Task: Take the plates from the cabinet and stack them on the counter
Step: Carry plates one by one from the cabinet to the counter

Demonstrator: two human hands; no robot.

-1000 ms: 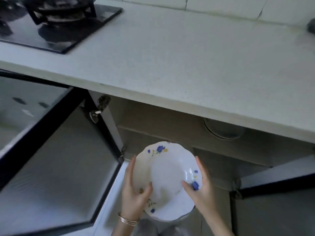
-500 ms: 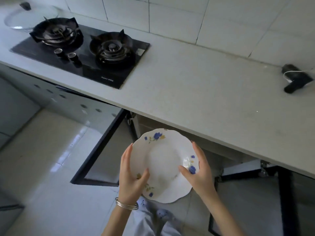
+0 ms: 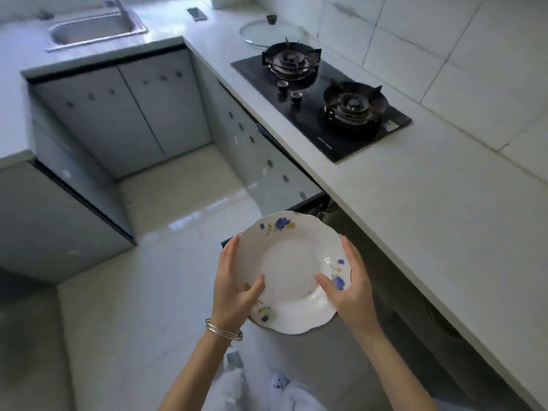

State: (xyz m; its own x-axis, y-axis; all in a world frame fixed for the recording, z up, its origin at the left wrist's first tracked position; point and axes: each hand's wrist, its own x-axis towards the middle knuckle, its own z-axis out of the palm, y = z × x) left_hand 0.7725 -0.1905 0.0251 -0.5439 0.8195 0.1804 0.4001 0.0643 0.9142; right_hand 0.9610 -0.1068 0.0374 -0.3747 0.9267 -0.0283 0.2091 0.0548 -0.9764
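Observation:
A white plate [image 3: 292, 262] with blue flowers and a wavy rim is held level in front of me, above the floor and left of the counter [image 3: 444, 209]. My left hand [image 3: 234, 286] grips its left edge, thumb on the inner rim. My right hand [image 3: 351, 287] grips the right edge the same way. The open cabinet [image 3: 394, 292] lies under the counter's edge, dark inside; no plates show in it from here.
A black two-burner gas hob [image 3: 323, 105] is set in the counter beyond the plate, with a glass lid [image 3: 272, 32] behind it. A steel sink [image 3: 95, 31] sits at the far left. Closed grey cabinet doors [image 3: 127, 114] line the corner. Pale tiled floor [image 3: 166, 232] is below.
Both hands have lifted the plate out of the cabinet and up beside the counter. My view has risen and swung left, now taking in the whole hob, the sink and the floor.

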